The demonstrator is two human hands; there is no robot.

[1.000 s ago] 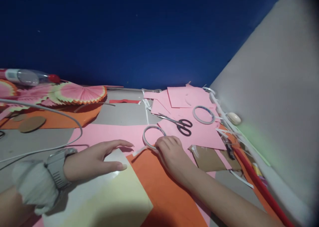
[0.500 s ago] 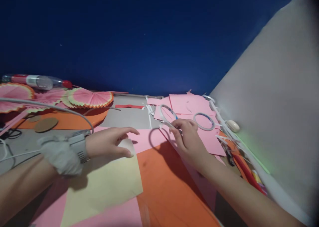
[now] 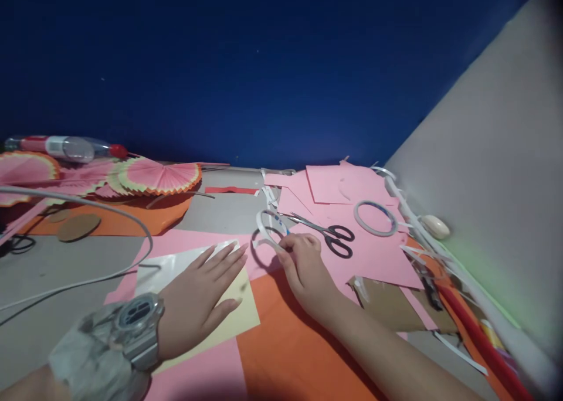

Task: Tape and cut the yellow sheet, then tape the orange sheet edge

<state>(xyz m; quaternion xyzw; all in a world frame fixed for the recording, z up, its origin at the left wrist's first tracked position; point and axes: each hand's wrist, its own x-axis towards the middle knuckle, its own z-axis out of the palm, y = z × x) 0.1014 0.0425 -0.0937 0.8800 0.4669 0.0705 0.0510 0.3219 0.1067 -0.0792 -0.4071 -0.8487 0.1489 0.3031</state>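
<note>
My left hand [image 3: 204,298] lies flat with fingers stretched over a pale yellow sheet of paper [image 3: 244,307]. The sheet's far end looks white and glossy. My right hand [image 3: 308,272] pinches a narrow roll of white tape [image 3: 263,228] by its near rim, tilted up, just beyond the yellow sheet's far right corner. Its round shadow falls on pink paper. Beneath my right forearm is an orange sheet [image 3: 281,342]. A pair of scissors [image 3: 329,232] with black handles rests on pink paper [image 3: 365,260], right of that hand.
A second tape roll [image 3: 375,218] lies on the pink paper. Folded paper fans [image 3: 160,175], a plastic bottle [image 3: 70,148] and a cardboard disc [image 3: 79,227] are at the left. A grey cable [image 3: 109,210] loops there. White strips and a mouse-like object [image 3: 434,227] sit by the right wall.
My left hand has turned palm down and settled flat on the yellow sheet. My right hand has moved left and nearer with the tape roll, uncovering the scissors.
</note>
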